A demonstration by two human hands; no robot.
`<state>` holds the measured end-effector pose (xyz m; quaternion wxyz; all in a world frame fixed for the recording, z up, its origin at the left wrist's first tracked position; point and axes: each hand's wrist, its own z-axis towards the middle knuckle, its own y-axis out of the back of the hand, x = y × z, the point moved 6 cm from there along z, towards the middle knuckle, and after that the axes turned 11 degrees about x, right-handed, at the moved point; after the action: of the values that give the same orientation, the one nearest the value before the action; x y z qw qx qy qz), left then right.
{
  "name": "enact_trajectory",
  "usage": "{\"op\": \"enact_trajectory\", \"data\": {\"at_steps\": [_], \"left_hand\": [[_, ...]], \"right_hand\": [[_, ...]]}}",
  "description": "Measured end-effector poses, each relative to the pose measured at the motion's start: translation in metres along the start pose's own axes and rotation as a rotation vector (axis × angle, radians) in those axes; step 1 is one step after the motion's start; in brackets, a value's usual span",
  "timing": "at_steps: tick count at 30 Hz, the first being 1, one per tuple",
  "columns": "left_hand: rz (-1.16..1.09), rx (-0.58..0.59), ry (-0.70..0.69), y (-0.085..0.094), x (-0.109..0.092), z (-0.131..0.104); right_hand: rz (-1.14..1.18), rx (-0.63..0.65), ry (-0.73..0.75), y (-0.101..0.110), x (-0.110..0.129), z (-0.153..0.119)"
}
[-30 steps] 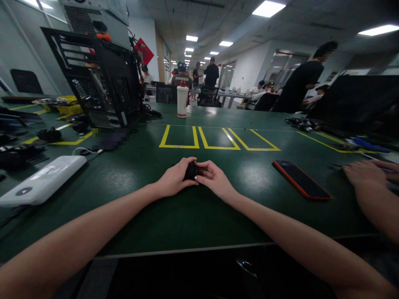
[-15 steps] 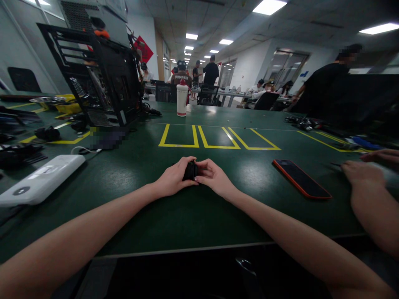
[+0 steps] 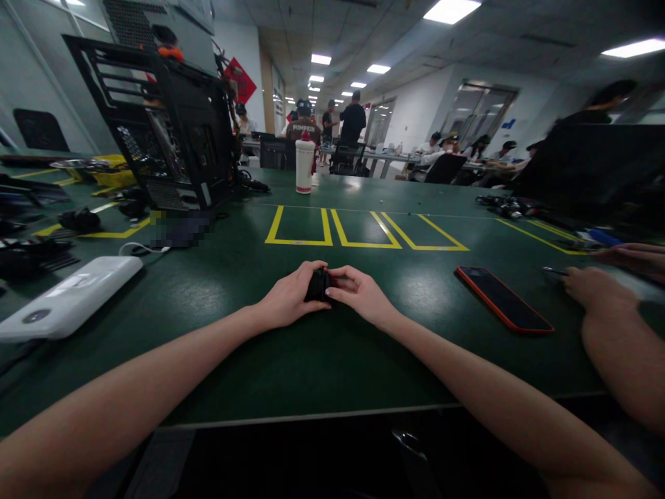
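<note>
Between my two hands is a small black object (image 3: 316, 286), low over the green table (image 3: 312, 367) near its front middle. My left hand (image 3: 289, 295) grips it from the left, thumb below and fingers above. From the right, the fingertips of my right hand (image 3: 358, 294) close on its right side. Much of the object is hidden by the fingers, and its details are too dark to tell.
A red-edged phone (image 3: 503, 299) lies right of my hands, beside a co-worker's hand (image 3: 597, 287). At left are a white device (image 3: 73, 296) and an open black computer case (image 3: 179, 132). Farther back stand a white bottle (image 3: 304, 165) and yellow tape outlines (image 3: 298, 242).
My right hand's fingers have shifted slightly on the black object. The co-worker's hand at right has moved a little left, and the dark-clothed person behind has moved right.
</note>
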<state>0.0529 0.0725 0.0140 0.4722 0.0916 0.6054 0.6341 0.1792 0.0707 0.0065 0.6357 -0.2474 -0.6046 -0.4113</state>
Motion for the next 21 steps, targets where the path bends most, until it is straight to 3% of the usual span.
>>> {"op": "enact_trajectory", "data": {"at_steps": [5, 13, 21], "left_hand": [[0.01, 0.006, -0.002, -0.0001, -0.0006, 0.0001], [0.001, 0.005, -0.008, 0.0016, -0.0034, -0.0005], [0.012, 0.01, -0.006, 0.0009, -0.001, -0.0001]], "right_hand": [[0.015, 0.027, 0.061, -0.0028, 0.0022, -0.0021], [-0.038, -0.042, 0.045, 0.0022, 0.0008, 0.0013], [-0.02, 0.027, 0.063, -0.0016, 0.0005, -0.0014]]}}
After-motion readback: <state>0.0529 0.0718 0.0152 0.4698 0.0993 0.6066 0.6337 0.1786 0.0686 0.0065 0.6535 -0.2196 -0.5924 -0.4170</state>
